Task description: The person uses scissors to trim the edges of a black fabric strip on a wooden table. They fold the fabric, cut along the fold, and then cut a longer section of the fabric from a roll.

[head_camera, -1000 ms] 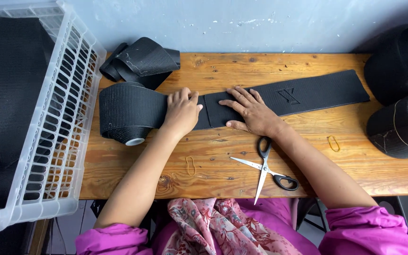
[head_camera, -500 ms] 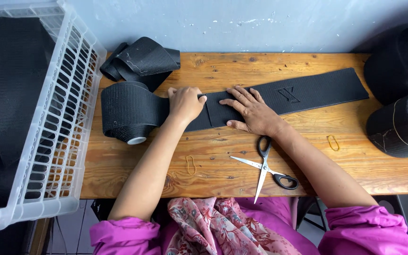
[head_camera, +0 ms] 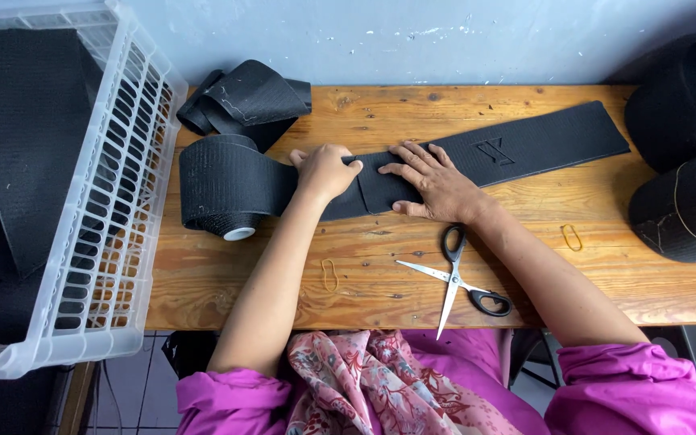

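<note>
1. strip (head_camera: 517, 149) of black elastic lies flat across the worktop (head_camera: 380, 282), running from a roll (head_camera: 223, 185) at its left end.
2. left hand (head_camera: 325, 171) curls over the strip beside the roll; right hand (head_camera: 437, 184) presses flat, fingers spread.
3. scissors (head_camera: 457, 278) lie open near the right forearm; a white basket (head_camera: 102, 217) stands left, more rolls (head_camera: 686, 153) right.

left hand (head_camera: 325, 171) curled, right hand (head_camera: 437, 182) flat
</note>
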